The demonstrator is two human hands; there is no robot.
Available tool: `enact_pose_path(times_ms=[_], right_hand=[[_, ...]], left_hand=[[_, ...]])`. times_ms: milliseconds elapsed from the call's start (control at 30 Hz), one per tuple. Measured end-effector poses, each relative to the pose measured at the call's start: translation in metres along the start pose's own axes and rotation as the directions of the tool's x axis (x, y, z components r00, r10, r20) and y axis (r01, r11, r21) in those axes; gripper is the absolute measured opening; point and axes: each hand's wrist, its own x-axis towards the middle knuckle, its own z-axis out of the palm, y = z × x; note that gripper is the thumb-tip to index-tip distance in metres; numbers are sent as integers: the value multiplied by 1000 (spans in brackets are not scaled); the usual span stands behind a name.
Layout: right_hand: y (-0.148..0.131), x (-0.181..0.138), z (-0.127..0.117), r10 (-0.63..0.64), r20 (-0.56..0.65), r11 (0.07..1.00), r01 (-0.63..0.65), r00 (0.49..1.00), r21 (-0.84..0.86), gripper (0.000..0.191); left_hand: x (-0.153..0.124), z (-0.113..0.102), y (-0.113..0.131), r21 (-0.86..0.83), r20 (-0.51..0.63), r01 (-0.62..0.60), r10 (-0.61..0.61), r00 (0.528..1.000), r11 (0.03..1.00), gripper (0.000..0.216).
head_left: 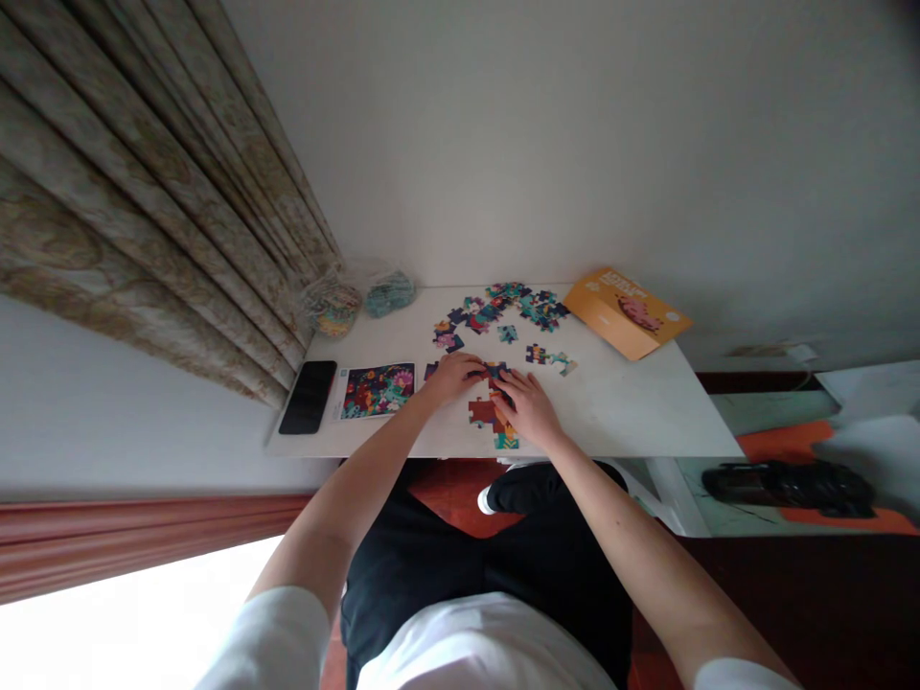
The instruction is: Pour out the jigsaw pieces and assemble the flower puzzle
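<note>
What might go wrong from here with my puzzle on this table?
The joined pieces under your right hand sit near the front edge of the table; a push might slide them off. The phone lies by the left edge, where a stray elbow might knock it.

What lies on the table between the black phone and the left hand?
The colourful picture card lies flat there, right beside the black phone and just short of the left hand; the head view shows it.
</note>
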Motion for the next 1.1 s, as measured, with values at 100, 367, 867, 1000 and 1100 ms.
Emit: enact_pose_path(times_ms=[100,367,867,1000,1100], right_hand=[[0,0,0,-4,2,1000,4,1000,9,38],[1,1,0,-9,8,1000,9,1000,23,38],[3,0,4,-2,-27,1000,2,1000,27,37],[2,0,4,-6,-30,1000,6,1000,27,36],[2,1,2,2,-21,999,-1,1000,32,37]], left_hand=[[-2,-2,2,44,22,-14,13,1000,999,24],[-12,-7,24,135,68,-28,19,998,990,32],[-17,-5,36,172,101,-44,27,995,984,49],[-19,-5,37,168,93,-43,28,995,985,50],[-20,-5,38,158,84,-35,22,996,987,49]])
